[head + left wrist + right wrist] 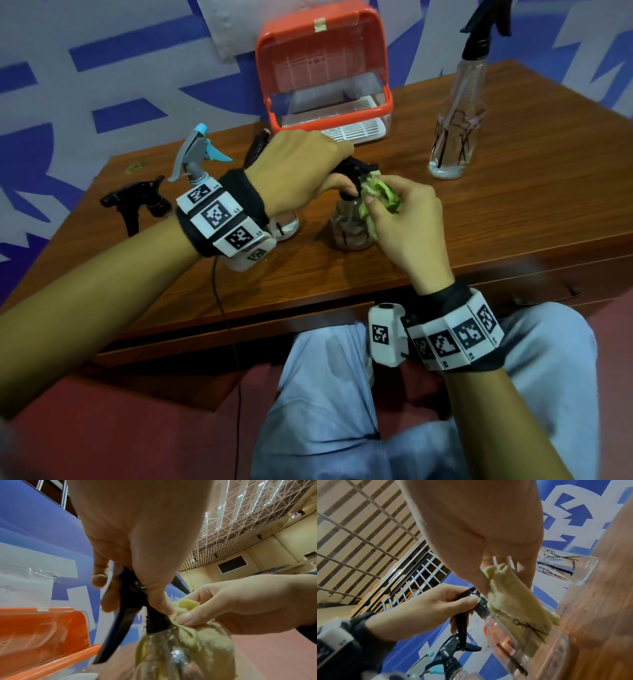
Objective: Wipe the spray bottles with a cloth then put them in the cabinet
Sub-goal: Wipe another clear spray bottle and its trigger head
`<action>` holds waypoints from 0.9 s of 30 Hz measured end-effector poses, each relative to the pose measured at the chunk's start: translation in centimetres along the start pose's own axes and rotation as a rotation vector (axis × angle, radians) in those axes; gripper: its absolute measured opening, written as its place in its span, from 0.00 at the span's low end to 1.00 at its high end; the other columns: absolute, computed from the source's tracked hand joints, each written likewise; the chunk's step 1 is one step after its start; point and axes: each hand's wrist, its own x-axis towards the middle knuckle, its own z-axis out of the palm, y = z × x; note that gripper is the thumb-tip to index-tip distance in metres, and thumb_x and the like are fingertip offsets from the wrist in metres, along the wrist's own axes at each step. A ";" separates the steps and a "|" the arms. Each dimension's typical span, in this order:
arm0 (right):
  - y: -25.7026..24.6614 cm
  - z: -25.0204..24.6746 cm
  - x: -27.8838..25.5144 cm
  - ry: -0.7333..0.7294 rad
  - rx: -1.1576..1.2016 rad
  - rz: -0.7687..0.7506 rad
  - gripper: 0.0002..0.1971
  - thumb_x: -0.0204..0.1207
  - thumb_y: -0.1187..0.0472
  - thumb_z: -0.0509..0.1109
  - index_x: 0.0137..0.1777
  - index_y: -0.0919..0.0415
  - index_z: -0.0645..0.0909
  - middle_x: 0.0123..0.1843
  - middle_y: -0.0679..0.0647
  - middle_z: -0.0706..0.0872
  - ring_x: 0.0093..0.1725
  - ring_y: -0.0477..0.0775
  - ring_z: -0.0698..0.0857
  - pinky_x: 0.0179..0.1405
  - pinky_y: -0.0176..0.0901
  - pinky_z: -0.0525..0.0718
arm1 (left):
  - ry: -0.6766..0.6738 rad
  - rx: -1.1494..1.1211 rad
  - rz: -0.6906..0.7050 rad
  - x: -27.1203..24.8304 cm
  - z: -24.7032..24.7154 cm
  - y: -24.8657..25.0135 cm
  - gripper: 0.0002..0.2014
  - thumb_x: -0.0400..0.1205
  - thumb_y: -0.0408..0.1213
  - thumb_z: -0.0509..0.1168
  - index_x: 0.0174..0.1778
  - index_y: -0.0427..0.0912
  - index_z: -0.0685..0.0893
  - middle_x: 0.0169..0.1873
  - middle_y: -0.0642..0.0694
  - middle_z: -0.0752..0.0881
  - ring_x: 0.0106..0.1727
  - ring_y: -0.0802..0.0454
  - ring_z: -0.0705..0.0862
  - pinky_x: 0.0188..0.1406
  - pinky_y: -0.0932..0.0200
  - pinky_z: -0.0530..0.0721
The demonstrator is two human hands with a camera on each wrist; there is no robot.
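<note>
A small clear spray bottle (349, 228) with a black trigger head stands upright at the middle of the wooden table (513, 212). My left hand (308, 174) grips its black head (132, 592) from above, thumb on the neck collar (482, 605). My right hand (404, 216) pinches a bunched yellow-green cloth (380, 192) and presses it against the bottle's shoulder (518, 609). In the left wrist view the cloth (205, 635) wraps over the bottle's right side. The orange cabinet (323, 68) stands at the back with its clear lid raised.
A tall clear bottle (459, 116) with scissor prints stands at the right. A bottle with a grey and blue trigger (202, 150) stands behind my left wrist. Another black trigger head (137, 200) sits at the far left. The table's front edge runs close to my knees.
</note>
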 end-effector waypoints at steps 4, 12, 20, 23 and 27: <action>-0.7 0.8 -1.2 0.085 -0.068 -0.027 0.14 0.83 0.61 0.73 0.67 0.55 0.89 0.66 0.50 0.90 0.64 0.55 0.88 0.65 0.53 0.85 | 0.002 -0.056 -0.142 0.4 0.4 1.2 0.25 0.83 0.61 0.65 0.57 0.40 0.82 0.49 0.40 0.87 0.49 0.37 0.85 0.38 0.49 0.74; -0.9 0.3 -2.4 0.073 -0.119 -0.046 0.16 0.77 0.64 0.76 0.64 0.56 0.91 0.65 0.49 0.89 0.62 0.52 0.88 0.63 0.46 0.86 | -0.052 -0.197 -0.306 0.3 -0.8 3.4 0.19 0.85 0.54 0.68 0.45 0.40 0.77 0.40 0.43 0.77 0.42 0.42 0.80 0.37 0.49 0.75; -1.2 -3.8 -2.4 0.012 -0.079 0.007 0.17 0.77 0.64 0.78 0.66 0.56 0.90 0.64 0.50 0.91 0.61 0.48 0.88 0.58 0.35 0.82 | -0.107 -0.293 -0.354 0.3 -2.5 3.5 0.28 0.89 0.58 0.58 0.29 0.41 0.70 0.26 0.46 0.75 0.28 0.44 0.78 0.26 0.54 0.69; -1.0 -5.0 -1.7 0.075 -0.001 0.009 0.17 0.79 0.63 0.78 0.68 0.55 0.90 0.63 0.47 0.91 0.61 0.42 0.87 0.61 0.31 0.83 | -0.011 -0.218 -0.268 0.1 -3.3 1.3 0.22 0.93 0.51 0.49 0.38 0.42 0.74 0.32 0.43 0.79 0.34 0.38 0.81 0.32 0.45 0.80; -0.7 -5.1 -0.6 0.080 0.055 -0.001 0.16 0.79 0.61 0.79 0.67 0.54 0.91 0.62 0.46 0.92 0.60 0.40 0.88 0.57 0.26 0.82 | -0.092 -0.105 0.035 0.2 -4.3 -1.9 0.24 0.86 0.31 0.65 0.78 0.50 0.74 0.73 0.48 0.81 0.69 0.43 0.82 0.62 0.42 0.85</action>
